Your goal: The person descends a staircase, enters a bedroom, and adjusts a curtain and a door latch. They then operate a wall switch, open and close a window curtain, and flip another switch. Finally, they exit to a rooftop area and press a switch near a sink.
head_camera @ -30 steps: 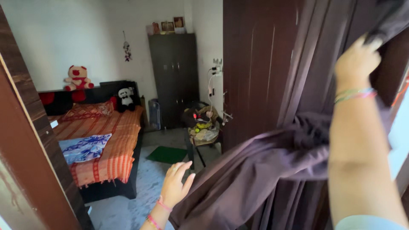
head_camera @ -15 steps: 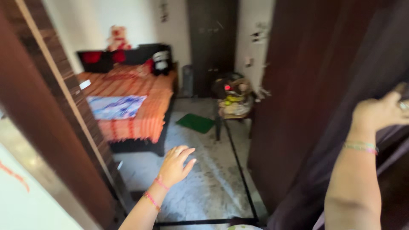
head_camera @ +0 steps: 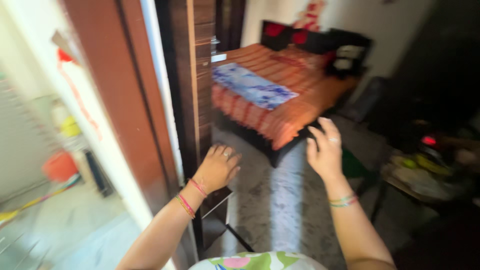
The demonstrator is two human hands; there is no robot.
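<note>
Mostly blurred | left hand (head_camera: pixel 217 170) fingers curled, near door frame (head_camera: pixel 197 100) | right hand (head_camera: pixel 326 150) spread, empty

2 hands (head_camera: pixel 220 167) (head_camera: pixel 326 150), 1 bed (head_camera: pixel 280 100), 1 blue cloth (head_camera: pixel 250 86), 1 door frame (head_camera: pixel 192 75)

Left hand (head_camera: pixel 218 170) beside door frame (head_camera: pixel 192 90); right hand (head_camera: pixel 326 150) raised, empty.
</note>
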